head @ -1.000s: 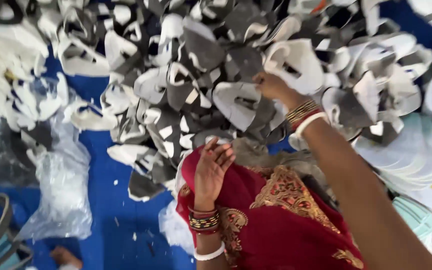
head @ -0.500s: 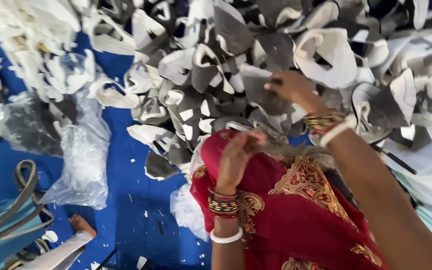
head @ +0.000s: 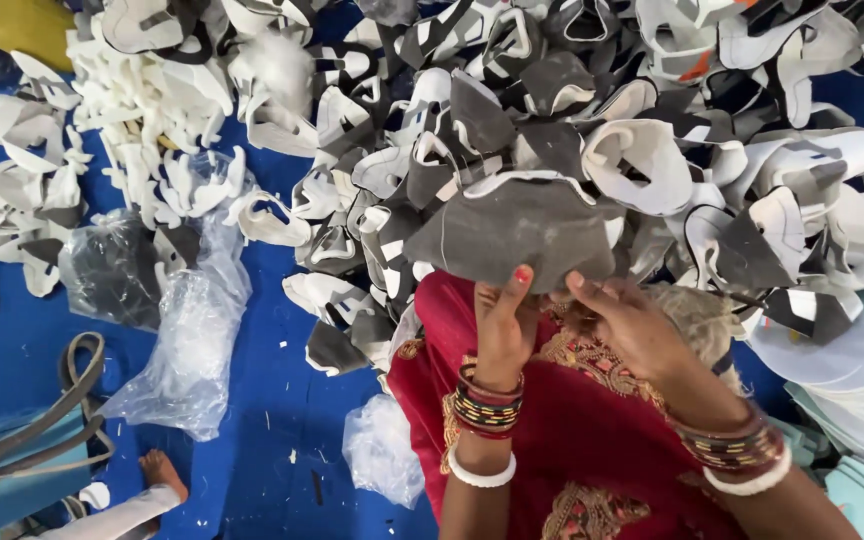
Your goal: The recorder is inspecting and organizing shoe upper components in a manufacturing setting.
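A flat grey shoe-upper piece with a white edge (head: pixel 517 235) is held up in front of me over my red embroidered lap. My left hand (head: pixel 502 325) pinches its lower edge from below, thumb on the near face. My right hand (head: pixel 627 320) grips the same lower edge just to the right. Both wrists carry stacked bangles. Behind the piece lies a big heap of grey, black and white shoe uppers (head: pixel 652 120).
A blue floor covering (head: pixel 262 400) lies at left with crumpled clear plastic bags (head: pixel 187 350), a dark bag (head: pixel 112 270) and white foam cut-outs (head: pixel 142 110). Another person's foot (head: pixel 157 475) shows at bottom left beside a teal bag with a strap (head: pixel 22 470). Stacked pale soles (head: pixel 852 370) sit at right.
My right hand has drawn back from the heap with the grey piece. My left hand rose and took hold of its lower edge. The view shifted to the right.
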